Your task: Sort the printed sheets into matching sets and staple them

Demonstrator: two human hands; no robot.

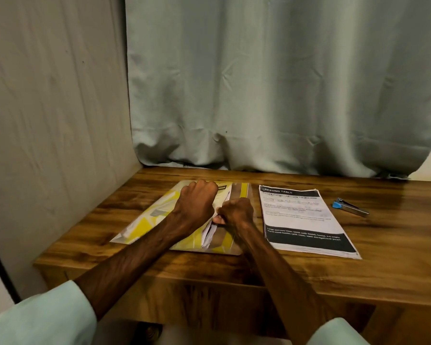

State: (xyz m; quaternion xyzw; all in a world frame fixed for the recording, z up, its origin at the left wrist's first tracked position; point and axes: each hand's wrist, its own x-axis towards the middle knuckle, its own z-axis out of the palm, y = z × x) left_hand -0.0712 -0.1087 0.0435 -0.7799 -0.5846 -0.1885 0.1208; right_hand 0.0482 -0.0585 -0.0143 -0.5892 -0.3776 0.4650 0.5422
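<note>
While both hands were busy at the yellow folder [159,212], the printed stack [301,220] lay just beside it on the desk [396,245].
The left hand [198,202] rested on the folder's top cover with its fingers curled over the cover's edge, and the right hand [235,211] pinched the white sheets [208,235] that stuck out of the folder's opening. To the right of the stack, apart from it, lay a blue stapler [350,207]. A grey-green curtain [259,83] hung behind the desk.

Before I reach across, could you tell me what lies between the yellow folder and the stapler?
The stack of printed sheets, in the head view.
</note>
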